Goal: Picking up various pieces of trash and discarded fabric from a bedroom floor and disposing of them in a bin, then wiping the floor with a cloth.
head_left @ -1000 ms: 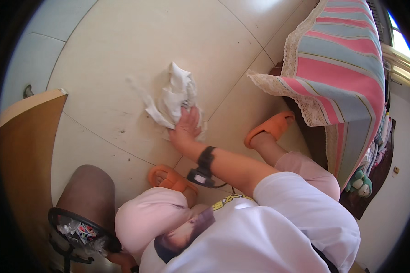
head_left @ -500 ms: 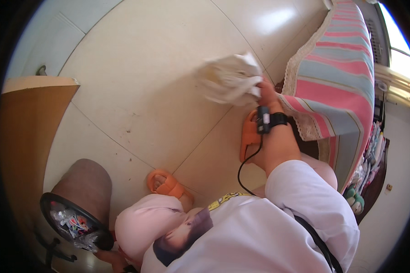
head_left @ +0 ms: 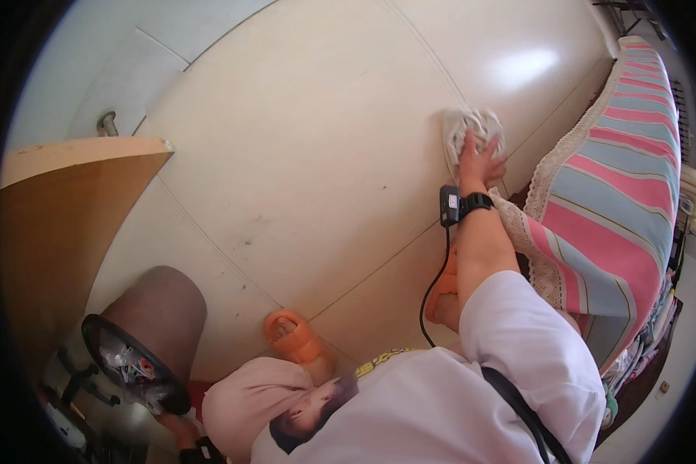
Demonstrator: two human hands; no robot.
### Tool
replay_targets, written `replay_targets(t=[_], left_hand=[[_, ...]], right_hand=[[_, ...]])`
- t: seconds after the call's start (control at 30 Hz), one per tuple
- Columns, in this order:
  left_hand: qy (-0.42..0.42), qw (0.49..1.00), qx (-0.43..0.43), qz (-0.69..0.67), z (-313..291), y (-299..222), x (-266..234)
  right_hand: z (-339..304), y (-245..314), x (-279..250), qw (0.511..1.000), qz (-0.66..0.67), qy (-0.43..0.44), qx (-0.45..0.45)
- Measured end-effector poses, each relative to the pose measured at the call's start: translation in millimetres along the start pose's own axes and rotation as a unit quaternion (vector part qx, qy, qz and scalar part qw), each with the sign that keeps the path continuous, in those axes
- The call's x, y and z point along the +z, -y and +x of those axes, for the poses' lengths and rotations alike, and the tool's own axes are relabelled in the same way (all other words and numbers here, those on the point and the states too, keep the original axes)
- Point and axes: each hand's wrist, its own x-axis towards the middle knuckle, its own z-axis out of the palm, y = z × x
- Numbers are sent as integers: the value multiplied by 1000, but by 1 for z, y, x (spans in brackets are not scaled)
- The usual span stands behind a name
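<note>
On the tiled floor (head_left: 317,131), a crumpled white cloth (head_left: 458,131) lies bunched under my right hand (head_left: 479,164). The fingers of that hand press down over the cloth, slightly spread, and grip its folds. At the lower left a brown trash bin (head_left: 162,313) with a black rim leans over, its opening toward me. Crumpled clear plastic and other litter (head_left: 135,367) show inside it. My left hand (head_left: 178,428) is at the rim's lower edge and seems to hold it; most of its fingers are hidden.
A bed or table with a pink and blue striped, lace-edged cover (head_left: 595,209) stands at the right. A wooden panel (head_left: 77,224) juts in at the left. My feet wear orange slippers (head_left: 298,340). Dark smudges (head_left: 247,243) mark the floor. A black cable (head_left: 429,294) runs from my right wrist.
The cloth, blurred and spread out in my right hand before, is now bunched against the floor, farther right and ahead. My left hand stays by the bin's rim. The whole view has shifted slightly.
</note>
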Motion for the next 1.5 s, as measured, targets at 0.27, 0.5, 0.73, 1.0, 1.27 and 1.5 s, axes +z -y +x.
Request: replay_targets(t=[0.27, 0.5, 0.73, 1.0, 1.27, 1.5], left_hand=[[-14, 999, 17, -48, 3, 6, 8], [-51, 994, 81, -47, -2, 21, 47], [-76, 984, 95, -133, 5, 27, 39], [-53, 977, 81, -188, -7, 14, 56], [-72, 948, 131, -280, 2, 1, 66], [-158, 929, 99, -319, 3, 34, 20]], right_hand=[[-200, 106, 13, 973, -20, 151, -171], [-310, 107, 16, 922, 17, 201, -332], [-284, 53, 14, 860, 321, 294, -266], [-349, 50, 20, 922, -116, 163, -332], [-344, 101, 6, 795, 228, 205, -523], [-325, 28, -12, 591, 70, 249, -764]])
